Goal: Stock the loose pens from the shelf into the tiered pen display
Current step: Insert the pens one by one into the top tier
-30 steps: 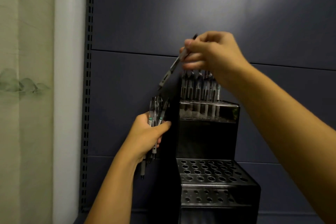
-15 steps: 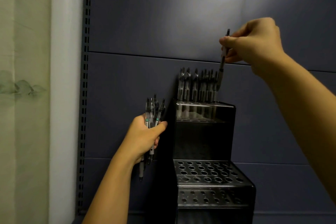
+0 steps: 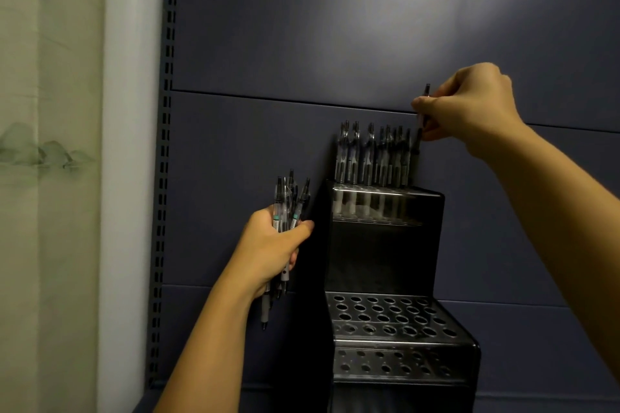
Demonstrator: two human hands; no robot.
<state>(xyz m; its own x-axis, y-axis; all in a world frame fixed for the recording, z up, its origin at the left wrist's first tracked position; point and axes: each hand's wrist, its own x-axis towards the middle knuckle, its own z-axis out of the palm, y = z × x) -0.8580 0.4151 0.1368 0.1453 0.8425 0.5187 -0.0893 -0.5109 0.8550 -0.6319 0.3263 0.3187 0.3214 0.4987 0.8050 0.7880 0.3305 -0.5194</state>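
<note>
Right hand [image 3: 469, 107] is pinching one slim dark click pen [image 3: 423, 117] near its upper end, thumb and fingers [image 3: 423, 104] curled round the barrel, pen pretty much upright with the clicker poking out above the fingers. Right below those fingers the pen's lower end is at the far right end of the row of clear-barrelled pens [image 3: 372, 154] already standing in the top tier. Whether the tip is actually in a hole yet, can't tell, it's too dark back there.

Down and well off to the left, the left hand [image 3: 268, 251] is wrapped round a bundle of loose clear pens with teal bands [image 3: 285, 211], tips hanging out under the fist, tops fanning out above, just beside the black glossy tiered pen display [image 3: 385, 251]. Further below the right fingers, the display's lower perforated metal tiers [image 3: 385, 315] have all their holes open, so I'd say there's loads left to stock.

What could go wrong imo: that corner hole is hard to see, so letting go early could mean the pen misses, tips against its neighbours or drops behind the display against the grey-blue shelf back panel [image 3: 335, 26]. Also the left bundle looks loosely fanned, so one could slide out the bottom if the grip relaxes.
</note>
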